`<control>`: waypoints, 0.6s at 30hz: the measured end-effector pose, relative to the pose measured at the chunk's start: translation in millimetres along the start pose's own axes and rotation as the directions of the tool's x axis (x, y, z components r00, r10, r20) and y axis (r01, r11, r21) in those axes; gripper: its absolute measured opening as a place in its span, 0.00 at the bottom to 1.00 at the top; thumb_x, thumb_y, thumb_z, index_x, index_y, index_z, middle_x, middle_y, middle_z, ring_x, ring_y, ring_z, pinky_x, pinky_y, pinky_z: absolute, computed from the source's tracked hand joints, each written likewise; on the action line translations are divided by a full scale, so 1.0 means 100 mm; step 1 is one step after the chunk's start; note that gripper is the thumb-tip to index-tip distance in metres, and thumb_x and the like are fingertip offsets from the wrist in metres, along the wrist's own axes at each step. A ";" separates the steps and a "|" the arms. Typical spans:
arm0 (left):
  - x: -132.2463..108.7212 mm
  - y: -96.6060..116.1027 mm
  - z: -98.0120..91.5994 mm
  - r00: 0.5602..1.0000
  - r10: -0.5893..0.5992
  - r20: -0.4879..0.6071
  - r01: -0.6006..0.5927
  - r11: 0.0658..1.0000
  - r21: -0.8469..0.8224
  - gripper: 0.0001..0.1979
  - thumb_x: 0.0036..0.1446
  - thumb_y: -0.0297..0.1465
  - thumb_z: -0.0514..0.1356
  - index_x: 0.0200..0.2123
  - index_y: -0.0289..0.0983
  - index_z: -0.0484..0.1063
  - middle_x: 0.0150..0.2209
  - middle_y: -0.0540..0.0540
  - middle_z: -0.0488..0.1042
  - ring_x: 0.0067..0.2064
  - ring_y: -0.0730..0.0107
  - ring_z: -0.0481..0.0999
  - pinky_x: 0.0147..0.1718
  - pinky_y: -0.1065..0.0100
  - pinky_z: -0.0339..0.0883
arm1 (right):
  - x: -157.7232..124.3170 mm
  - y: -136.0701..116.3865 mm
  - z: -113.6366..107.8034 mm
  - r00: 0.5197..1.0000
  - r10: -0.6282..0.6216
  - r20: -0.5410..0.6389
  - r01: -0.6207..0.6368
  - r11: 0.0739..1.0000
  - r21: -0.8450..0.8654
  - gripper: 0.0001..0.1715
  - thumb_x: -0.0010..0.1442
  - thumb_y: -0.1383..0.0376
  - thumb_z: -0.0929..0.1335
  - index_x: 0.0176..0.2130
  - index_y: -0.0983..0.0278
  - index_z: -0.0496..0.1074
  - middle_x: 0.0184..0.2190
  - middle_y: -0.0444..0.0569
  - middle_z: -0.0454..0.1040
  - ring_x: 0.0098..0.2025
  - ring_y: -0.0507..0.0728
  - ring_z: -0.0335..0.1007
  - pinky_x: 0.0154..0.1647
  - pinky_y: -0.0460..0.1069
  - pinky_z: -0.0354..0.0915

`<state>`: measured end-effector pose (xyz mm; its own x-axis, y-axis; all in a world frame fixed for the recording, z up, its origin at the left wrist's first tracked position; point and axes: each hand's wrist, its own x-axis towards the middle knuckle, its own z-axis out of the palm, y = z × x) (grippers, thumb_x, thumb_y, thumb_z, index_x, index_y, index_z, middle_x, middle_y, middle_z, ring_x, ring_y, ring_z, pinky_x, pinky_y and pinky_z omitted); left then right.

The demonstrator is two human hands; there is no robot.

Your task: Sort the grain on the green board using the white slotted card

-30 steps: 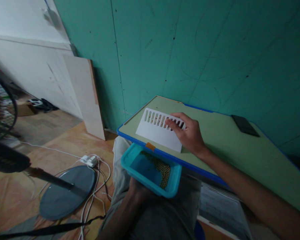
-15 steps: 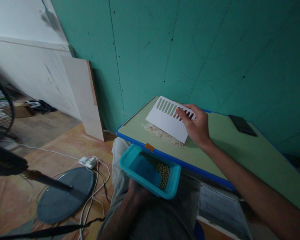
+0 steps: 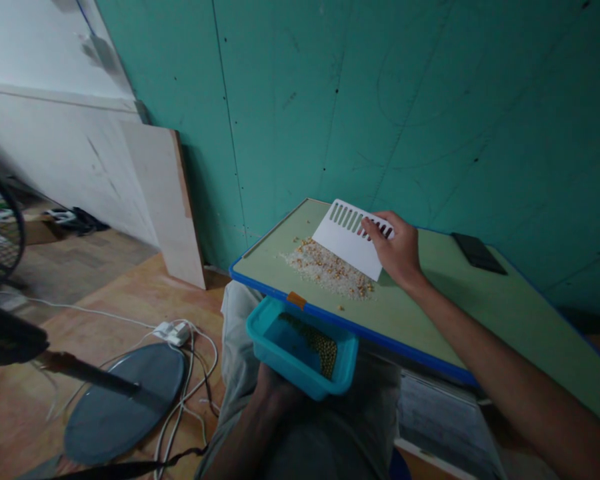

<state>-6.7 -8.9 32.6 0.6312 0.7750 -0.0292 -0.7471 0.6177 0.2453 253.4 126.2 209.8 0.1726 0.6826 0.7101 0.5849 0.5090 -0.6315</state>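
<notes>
Fingers of left hand [image 3: 274, 395] curl under teal tray [image 3: 350, 360], tips hidden. Tray held over lap, rim just below table [image 3: 430, 313] edge, beans [image 3: 324, 348] inside. Grain pile [image 3: 330, 270] on table, between edge and white slotted card [image 3: 347, 241]. Card tilted, lower edge parallel to pile, just beyond it. Right hand [image 3: 399, 252] pinches card's right end and is nearer to pile than left hand.

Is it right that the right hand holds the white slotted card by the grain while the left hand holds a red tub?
No. The head view shows the tub is turquoise, not red. The right hand holds the white slotted card by the grain, and the left hand holds the tub.
</notes>
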 end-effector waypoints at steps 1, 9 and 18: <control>0.01 -0.01 -0.01 1.000 0.002 0.000 -0.002 1.000 -0.003 0.26 0.81 0.55 0.61 0.61 0.48 0.94 0.51 0.42 0.97 0.75 0.43 0.86 0.86 0.39 0.64 | 0.00 0.00 0.01 1.000 -0.001 0.006 0.001 1.000 0.001 0.22 0.69 0.43 0.77 0.43 0.58 0.84 0.30 0.47 0.84 0.31 0.59 0.76 0.35 0.54 0.70; 0.04 -0.03 -0.16 1.000 -0.005 0.020 0.006 1.000 -0.017 0.24 0.81 0.51 0.62 0.62 0.47 0.93 0.56 0.41 0.97 0.78 0.46 0.84 0.88 0.42 0.59 | -0.06 -0.08 0.06 0.998 -0.028 0.064 0.026 0.999 0.035 0.28 0.71 0.37 0.77 0.41 0.57 0.83 0.30 0.46 0.84 0.31 0.58 0.76 0.35 0.54 0.70; 0.03 -0.04 -0.19 0.999 -0.025 0.026 0.025 0.999 -0.023 0.26 0.83 0.51 0.60 0.58 0.44 0.95 0.49 0.38 0.97 0.75 0.43 0.86 0.87 0.40 0.58 | -0.12 -0.22 0.07 0.993 -0.034 0.113 0.024 0.996 0.091 0.29 0.70 0.36 0.79 0.43 0.58 0.85 0.30 0.46 0.85 0.30 0.58 0.77 0.34 0.53 0.73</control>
<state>-5.7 -6.8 13.5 0.6546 0.7559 -0.0102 -0.7355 0.6399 0.2225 233.1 110.3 213.1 0.0621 0.7194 0.6918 0.5142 0.5711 -0.6399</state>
